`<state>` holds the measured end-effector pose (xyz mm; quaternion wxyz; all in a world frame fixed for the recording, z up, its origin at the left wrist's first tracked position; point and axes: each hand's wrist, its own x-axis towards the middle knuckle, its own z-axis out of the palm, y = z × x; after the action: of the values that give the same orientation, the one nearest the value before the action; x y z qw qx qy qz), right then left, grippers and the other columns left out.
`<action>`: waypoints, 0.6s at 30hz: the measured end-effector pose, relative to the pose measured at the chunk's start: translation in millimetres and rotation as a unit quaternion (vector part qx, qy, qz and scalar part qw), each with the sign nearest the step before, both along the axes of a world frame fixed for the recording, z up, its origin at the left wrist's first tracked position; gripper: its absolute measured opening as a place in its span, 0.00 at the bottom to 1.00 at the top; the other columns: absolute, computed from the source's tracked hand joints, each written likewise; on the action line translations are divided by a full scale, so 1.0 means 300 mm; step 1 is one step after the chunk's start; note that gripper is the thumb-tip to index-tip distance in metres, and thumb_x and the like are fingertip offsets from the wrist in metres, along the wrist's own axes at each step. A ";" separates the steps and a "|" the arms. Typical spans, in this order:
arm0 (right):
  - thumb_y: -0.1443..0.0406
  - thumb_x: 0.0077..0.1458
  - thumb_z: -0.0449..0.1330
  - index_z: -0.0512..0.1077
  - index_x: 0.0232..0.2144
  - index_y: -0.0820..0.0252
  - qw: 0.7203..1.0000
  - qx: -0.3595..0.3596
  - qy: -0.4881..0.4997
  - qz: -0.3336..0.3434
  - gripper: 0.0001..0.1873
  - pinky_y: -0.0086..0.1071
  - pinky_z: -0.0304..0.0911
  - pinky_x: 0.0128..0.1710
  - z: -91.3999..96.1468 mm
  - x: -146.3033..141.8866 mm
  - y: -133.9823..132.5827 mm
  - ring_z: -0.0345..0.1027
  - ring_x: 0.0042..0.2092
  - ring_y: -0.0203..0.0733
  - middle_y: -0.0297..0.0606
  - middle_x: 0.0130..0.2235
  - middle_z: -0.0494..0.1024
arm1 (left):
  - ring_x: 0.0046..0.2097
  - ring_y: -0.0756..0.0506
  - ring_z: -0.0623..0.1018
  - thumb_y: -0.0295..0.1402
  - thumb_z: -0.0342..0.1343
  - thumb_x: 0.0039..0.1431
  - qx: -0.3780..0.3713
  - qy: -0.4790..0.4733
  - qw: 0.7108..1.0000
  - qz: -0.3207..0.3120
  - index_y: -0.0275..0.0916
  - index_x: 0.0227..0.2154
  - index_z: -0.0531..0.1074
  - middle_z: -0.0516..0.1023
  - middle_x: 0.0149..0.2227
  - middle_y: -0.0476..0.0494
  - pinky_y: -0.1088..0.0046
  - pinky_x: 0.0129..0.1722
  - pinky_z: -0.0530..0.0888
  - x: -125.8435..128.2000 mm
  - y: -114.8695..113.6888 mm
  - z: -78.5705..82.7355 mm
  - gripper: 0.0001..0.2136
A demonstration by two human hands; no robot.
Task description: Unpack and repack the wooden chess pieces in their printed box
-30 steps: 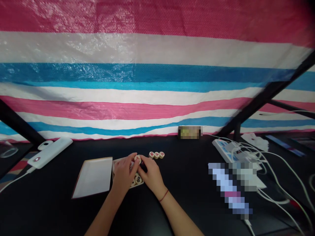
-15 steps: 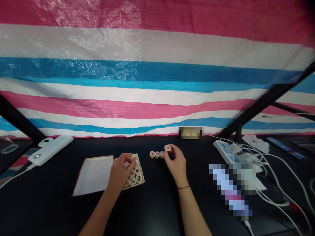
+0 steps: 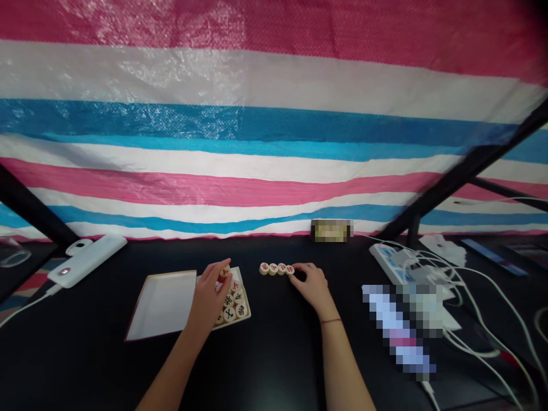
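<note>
Pinching the end piece (image 3: 290,269) of a short row between thumb and finger, my right hand (image 3: 315,288) has a narrow grip at the edge of that round, pale disc, its red character facing up. Three more red-marked discs (image 3: 273,269) run leftward from my right fingertips in a close line, touching or nearly so, flat on the black table (image 3: 265,354).

Well to the left of that grip, my left hand (image 3: 210,294) holds another disc (image 3: 224,272) in its fingers, raised above an open box (image 3: 234,272). Below and to the right of those fingers, more pieces lie in the box, most of the visible ones with black characters and one with red; my hand hides the rest. Just left of the same hand lies a pale-lined lid (image 3: 165,305).

Farther left of my left hand rests a white device (image 3: 88,262) with a cable. Well to the right of my right hand are a power strip (image 3: 383,260) with a tangle of white leads and, nearer me, a long pixelated object (image 3: 402,337). Beyond both hands hangs a striped sheet (image 3: 257,194) of pink, white and blue.
</note>
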<state>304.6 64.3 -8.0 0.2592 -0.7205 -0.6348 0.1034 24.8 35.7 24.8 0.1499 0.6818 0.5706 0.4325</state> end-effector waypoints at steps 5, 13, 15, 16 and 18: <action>0.63 0.46 0.62 0.77 0.36 0.54 1.000 0.025 0.014 -0.005 0.12 0.40 0.61 0.40 0.009 0.008 0.003 0.67 0.40 0.48 0.40 0.39 0.77 | 0.28 0.49 0.74 0.39 0.48 0.62 -0.020 0.040 0.999 -0.010 0.42 0.52 0.69 0.74 0.29 0.50 0.73 0.32 0.73 0.001 -0.002 0.008 0.18; 0.61 0.55 0.58 0.73 0.39 0.58 0.953 0.162 0.191 0.169 0.10 0.35 0.65 0.40 0.122 -0.243 -0.076 0.69 0.36 0.41 0.39 0.34 0.77 | 0.35 0.48 0.77 0.36 0.49 0.62 0.000 0.076 0.994 -0.080 0.45 0.53 0.70 0.77 0.39 0.45 0.72 0.40 0.75 0.033 -0.022 -0.024 0.17; 0.62 0.53 0.61 0.73 0.38 0.57 0.942 0.133 0.189 0.245 0.10 0.35 0.65 0.40 0.132 -0.322 -0.106 0.69 0.36 0.41 0.37 0.34 0.76 | 0.41 0.46 0.78 0.32 0.48 0.61 0.009 0.091 0.990 -0.107 0.45 0.53 0.70 0.78 0.43 0.43 0.70 0.44 0.75 0.039 -0.027 -0.037 0.17; 0.63 0.53 0.61 0.73 0.36 0.57 0.938 0.129 0.184 0.262 0.08 0.34 0.65 0.39 0.134 -0.349 -0.117 0.68 0.35 0.40 0.36 0.33 0.76 | 0.43 0.45 0.78 0.30 0.47 0.61 0.016 0.098 0.988 -0.117 0.45 0.53 0.70 0.78 0.43 0.43 0.70 0.45 0.75 0.040 -0.028 -0.043 0.18; 0.64 0.52 0.61 0.73 0.34 0.58 0.935 0.127 0.186 0.274 0.05 0.34 0.65 0.39 0.133 -0.377 -0.132 0.68 0.35 0.40 0.36 0.31 0.75 | 0.44 0.45 0.78 0.27 0.46 0.60 0.030 0.110 0.984 -0.133 0.44 0.54 0.69 0.78 0.43 0.42 0.69 0.46 0.75 0.040 -0.030 -0.051 0.20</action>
<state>191.5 24.8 31.9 0.4237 -0.4478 -0.7558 0.2207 37.0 26.8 9.4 0.1219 0.7995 0.4745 0.3475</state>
